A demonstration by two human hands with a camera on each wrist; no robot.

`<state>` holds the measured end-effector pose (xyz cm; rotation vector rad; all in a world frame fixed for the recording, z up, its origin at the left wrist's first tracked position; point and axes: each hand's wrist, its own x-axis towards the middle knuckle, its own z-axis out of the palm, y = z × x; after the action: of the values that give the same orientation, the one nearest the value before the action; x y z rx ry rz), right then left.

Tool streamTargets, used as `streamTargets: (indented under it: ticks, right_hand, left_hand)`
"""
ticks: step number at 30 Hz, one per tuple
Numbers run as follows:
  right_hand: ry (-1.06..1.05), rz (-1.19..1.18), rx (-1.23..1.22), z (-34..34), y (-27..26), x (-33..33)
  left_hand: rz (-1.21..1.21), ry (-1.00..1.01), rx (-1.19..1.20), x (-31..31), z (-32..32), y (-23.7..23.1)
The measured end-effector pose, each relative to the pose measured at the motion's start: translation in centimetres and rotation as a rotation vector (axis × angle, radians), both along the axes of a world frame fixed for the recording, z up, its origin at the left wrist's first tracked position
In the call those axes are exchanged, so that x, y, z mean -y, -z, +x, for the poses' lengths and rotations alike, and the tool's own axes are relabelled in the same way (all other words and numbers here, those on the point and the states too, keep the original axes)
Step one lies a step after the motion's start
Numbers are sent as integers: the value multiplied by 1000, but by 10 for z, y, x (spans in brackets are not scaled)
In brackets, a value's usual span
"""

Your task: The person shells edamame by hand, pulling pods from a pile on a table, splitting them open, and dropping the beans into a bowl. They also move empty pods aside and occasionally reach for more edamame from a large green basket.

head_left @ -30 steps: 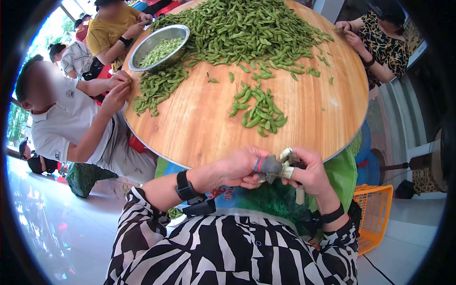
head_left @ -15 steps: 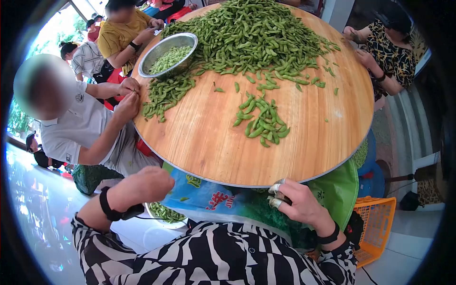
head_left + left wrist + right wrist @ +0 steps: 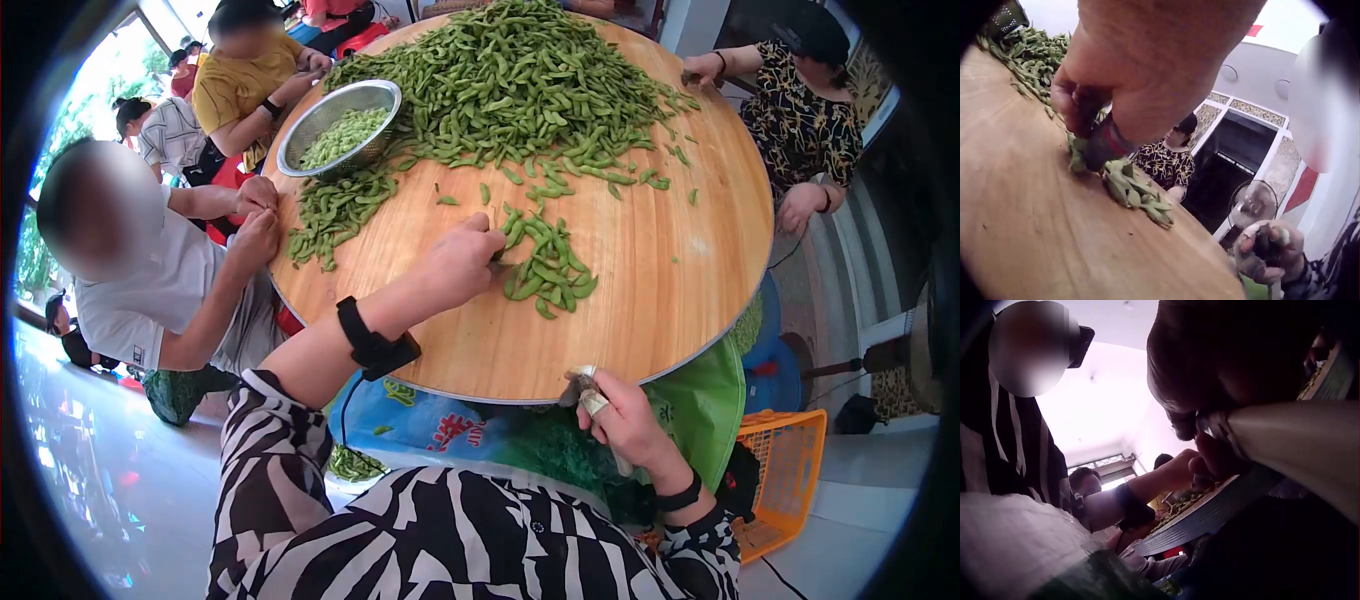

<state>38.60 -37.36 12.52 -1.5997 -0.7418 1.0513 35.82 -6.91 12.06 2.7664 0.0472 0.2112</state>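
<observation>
My left hand (image 3: 462, 265) reaches over the round wooden table (image 3: 660, 270) to a small heap of green edamame pods (image 3: 552, 270). In the left wrist view its fingers are curled down at the pods (image 3: 1129, 187), its thumb wrapped in grey with a red band, and it pinches a pod (image 3: 1077, 156) at the heap's edge. Near the table's front edge, my right hand (image 3: 622, 415) has curled fingers with pale and grey wrappings on the tips. A pale stick-like piece (image 3: 1297, 437) runs out from its grip; its other end is hidden by the fingers.
A large mound of pods (image 3: 500, 90) covers the table's far side. A metal colander (image 3: 372, 155) of shelled beans stands at the left. People sit around the table. An orange crate (image 3: 785, 480) is at my right, and a green and blue bag (image 3: 705, 400) lies below the edge.
My hands were together near the edge, then drew apart, the left swinging out left. Now the left has moved forward to the small heap; the right stays near the edge.
</observation>
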Motion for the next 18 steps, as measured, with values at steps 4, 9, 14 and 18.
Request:
streamTargets:
  ticks: [4, 9, 14, 18]
  right_hand:
    - [123, 137, -198, 3, 4, -8]
    - [218, 230, -337, 3, -7, -28]
    - [259, 334, -400, 0, -4, -28]
    - [253, 368, -455, -3, -1, -23]
  left_hand:
    - [-266, -71, 34, 4, -11, -8]
    - [-1171, -135, -121, 49, -23, -35]
    - [-1345, -39, -173, 79, -26, -24]
    - [-1448, -70, -130, 94, -28, -15]
